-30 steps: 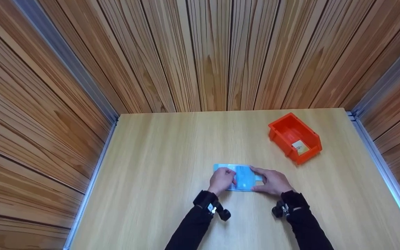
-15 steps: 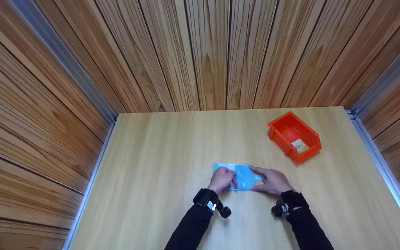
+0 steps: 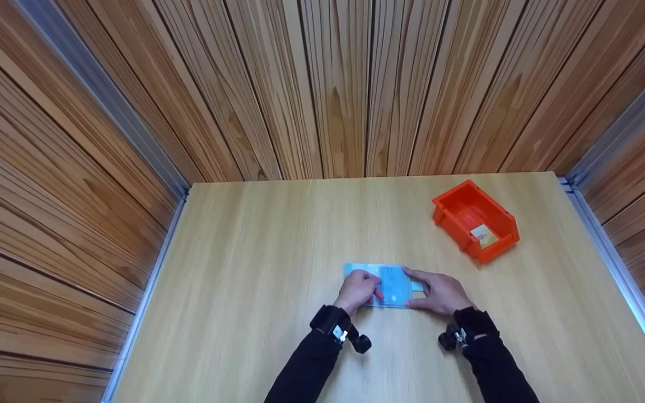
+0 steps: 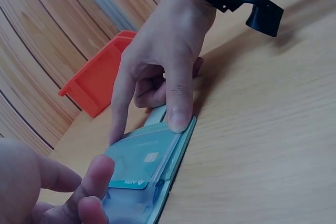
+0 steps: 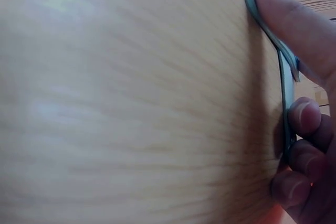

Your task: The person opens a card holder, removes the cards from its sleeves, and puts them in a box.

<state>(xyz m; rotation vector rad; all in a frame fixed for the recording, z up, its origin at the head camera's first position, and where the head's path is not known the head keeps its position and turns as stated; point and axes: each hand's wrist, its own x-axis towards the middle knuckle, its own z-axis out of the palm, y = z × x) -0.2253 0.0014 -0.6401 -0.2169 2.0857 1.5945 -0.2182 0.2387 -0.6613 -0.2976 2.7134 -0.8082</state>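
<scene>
A light blue card holder [image 3: 396, 288] lies spread on the table in the head view. In the left wrist view, a blue card [image 4: 137, 156] with a chip shows inside its clear sleeve, and a narrow tab [image 4: 156, 115] sticks out at the far end. My right hand [image 3: 440, 292] grips the holder's right end, thumb on the near edge and forefinger on the far one. My left hand [image 3: 358, 290] is over the left part, its fingers bent by the card's end; I cannot tell whether they pinch the card. In the right wrist view, my right thumb [image 5: 294, 19] presses along the holder's edge.
An orange-red open bin [image 3: 475, 221] stands at the back right of the wooden table [image 3: 255, 252], with a white and yellowish piece inside. Wood-panelled walls [image 3: 345, 89] with metal rails enclose the back and sides. A dark wrist camera [image 3: 361, 343] hangs from my left wrist.
Both hands and the card holder stay almost in place. The whole head view shifts very slightly.
</scene>
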